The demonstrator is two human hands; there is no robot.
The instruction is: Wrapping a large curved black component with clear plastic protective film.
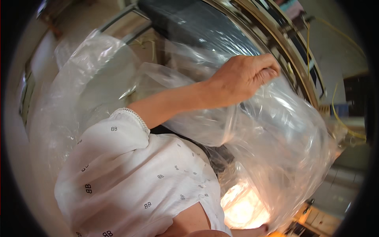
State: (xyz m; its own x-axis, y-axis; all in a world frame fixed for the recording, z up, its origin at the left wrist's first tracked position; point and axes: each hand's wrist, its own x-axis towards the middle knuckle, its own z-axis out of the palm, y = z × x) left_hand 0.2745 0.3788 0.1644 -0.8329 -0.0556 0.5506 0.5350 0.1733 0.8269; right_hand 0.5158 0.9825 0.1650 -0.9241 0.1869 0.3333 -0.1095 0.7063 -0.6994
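Observation:
A large sheet of clear, crinkled plastic film (292, 130) spreads from the far left, across my front and down to the lower right. My left hand (246, 77) is raised over its upper part, fingers curled closed on the film with the knuckles up. Below the hand the film hangs in loose folds. My right hand (252, 231) shows only in part at the lower edge, beside the brightly lit lower end of the film; its fingers are mostly hidden. I cannot make out whether it grips the film.
A dark, shiny film-covered surface (197, 27) lies beyond my left hand. Long wooden and metal rails (288, 51) curve past it on the right. Yellow cords (339, 114) hang at the far right. Metal bars (122, 19) stand at the upper left.

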